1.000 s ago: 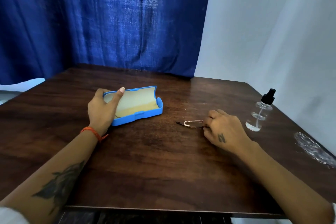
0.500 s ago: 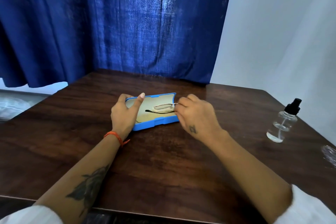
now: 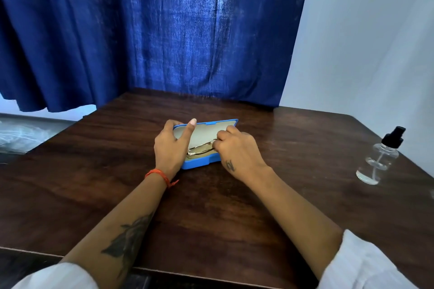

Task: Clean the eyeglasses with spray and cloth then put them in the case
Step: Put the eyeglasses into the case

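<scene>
A blue eyeglass case (image 3: 203, 164) with a cream lining lies open at the middle of the dark wooden table (image 3: 211, 218). My left hand (image 3: 170, 148) grips the case's left end, thumb on the raised lid. Thin-framed folded eyeglasses (image 3: 201, 148) lie inside the lower half of the case. My right hand (image 3: 237, 152) pinches their right end with its fingertips. A clear spray bottle (image 3: 379, 159) with a black nozzle stands upright at the table's right edge. No cloth is in view.
A dark blue curtain (image 3: 152, 30) hangs behind the table and a white wall (image 3: 364, 42) is at the right. The table's near edge runs along the bottom, and its right side slopes off behind the bottle.
My right hand carried the eyeglasses from the table to the case and lowered them into its lower half. My left hand kept hold of the open case.
</scene>
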Demonstrator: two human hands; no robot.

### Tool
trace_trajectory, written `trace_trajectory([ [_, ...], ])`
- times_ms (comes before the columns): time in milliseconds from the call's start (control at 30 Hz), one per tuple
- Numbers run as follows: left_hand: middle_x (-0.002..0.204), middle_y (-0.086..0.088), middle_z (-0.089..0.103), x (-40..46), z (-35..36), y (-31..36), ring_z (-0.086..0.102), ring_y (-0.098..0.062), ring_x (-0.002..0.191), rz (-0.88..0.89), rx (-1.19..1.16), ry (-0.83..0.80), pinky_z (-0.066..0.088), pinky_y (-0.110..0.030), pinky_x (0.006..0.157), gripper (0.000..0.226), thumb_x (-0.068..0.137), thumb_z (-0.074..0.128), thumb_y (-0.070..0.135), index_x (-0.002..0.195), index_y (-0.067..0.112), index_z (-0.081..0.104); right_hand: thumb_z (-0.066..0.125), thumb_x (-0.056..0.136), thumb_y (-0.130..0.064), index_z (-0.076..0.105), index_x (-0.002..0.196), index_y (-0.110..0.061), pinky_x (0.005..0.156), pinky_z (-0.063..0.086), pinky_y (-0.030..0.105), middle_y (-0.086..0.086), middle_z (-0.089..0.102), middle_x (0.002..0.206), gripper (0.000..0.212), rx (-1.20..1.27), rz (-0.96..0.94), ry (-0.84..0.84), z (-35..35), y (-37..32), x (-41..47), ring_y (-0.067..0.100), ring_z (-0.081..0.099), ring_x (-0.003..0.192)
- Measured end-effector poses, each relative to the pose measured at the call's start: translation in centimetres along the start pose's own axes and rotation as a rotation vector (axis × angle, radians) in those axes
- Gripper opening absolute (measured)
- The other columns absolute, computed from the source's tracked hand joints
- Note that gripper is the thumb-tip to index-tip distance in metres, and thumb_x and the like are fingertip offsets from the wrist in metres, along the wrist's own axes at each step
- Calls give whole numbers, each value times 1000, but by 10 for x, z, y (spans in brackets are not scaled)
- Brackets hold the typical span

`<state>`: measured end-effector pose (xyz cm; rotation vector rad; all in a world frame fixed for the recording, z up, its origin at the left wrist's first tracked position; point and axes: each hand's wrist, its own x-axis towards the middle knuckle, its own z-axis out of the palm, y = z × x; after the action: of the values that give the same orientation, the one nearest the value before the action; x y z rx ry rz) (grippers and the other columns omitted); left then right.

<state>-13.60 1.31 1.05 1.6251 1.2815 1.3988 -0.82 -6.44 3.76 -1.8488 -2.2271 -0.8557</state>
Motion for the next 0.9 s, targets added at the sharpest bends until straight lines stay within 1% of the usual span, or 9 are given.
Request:
trace_trajectory([
  [133,85,0,61,-1,-1,0,58,-14,80,9,2,6,45,-26,67,43,81,54,57,92,15,57,70,66,-6,72,82,-10,57,47,26,4,66,76,17,102,69,20,-4,-5,-9,23,59,78],
  [200,84,1,60,-1,-1,0,57,-13,79,9,6,4,45,-23,63,42,81,54,57,92,16,57,55,83,-9,66,108,-10,76,49,33,6,67,99,28,171,51,-37,0,-6,-16,24,55,96],
  [267,81,4,58,-2,0,1,57,-12,79,10,15,4,46,-24,64,41,81,54,56,91,17,56,52,87,-11,63,117,-9,83,48,36,7,67,109,32,282,73,4,4,-7,-25,26,54,102],
  [500,87,3,61,-3,-3,0,59,-15,86,18,-9,-25,51,-35,76,36,80,58,54,89,19,57,56,85,-8,70,107,-14,89,49,32,3,71,108,27,539,189,163,7,-1,-40,21,61,103],
  [633,91,3,61,-4,-9,0,57,-13,87,24,-105,-135,48,-26,73,22,81,66,36,86,16,62,59,81,-2,69,109,-18,93,38,18,0,69,110,34,671,392,332,9,17,-36,20,60,101],
  [667,90,3,62,-4,-11,1,58,-11,84,13,-149,-184,48,-20,69,17,81,67,30,85,15,63,60,83,-4,66,114,-19,97,38,20,0,67,116,35,730,438,356,9,22,-33,19,58,106],
  [767,90,-2,65,-4,-17,4,61,-10,78,-16,-230,-329,48,-14,64,5,80,67,15,84,15,65,55,92,-21,50,131,-25,110,34,39,0,47,141,40,934,568,252,8,37,-23,15,40,130],
  [833,94,-7,66,-4,-20,5,63,-17,83,-47,-262,-376,50,-23,71,5,81,64,11,85,13,66,46,96,-30,41,138,-27,115,25,39,0,33,150,42,1014,618,125,8,43,-17,15,29,138],
  [900,94,-11,67,-5,-21,8,62,-21,84,-91,-325,-387,49,-29,76,12,86,56,9,83,10,67,40,99,-34,41,139,-25,116,18,32,1,30,151,41,1058,610,52,13,41,-15,14,26,139],
])
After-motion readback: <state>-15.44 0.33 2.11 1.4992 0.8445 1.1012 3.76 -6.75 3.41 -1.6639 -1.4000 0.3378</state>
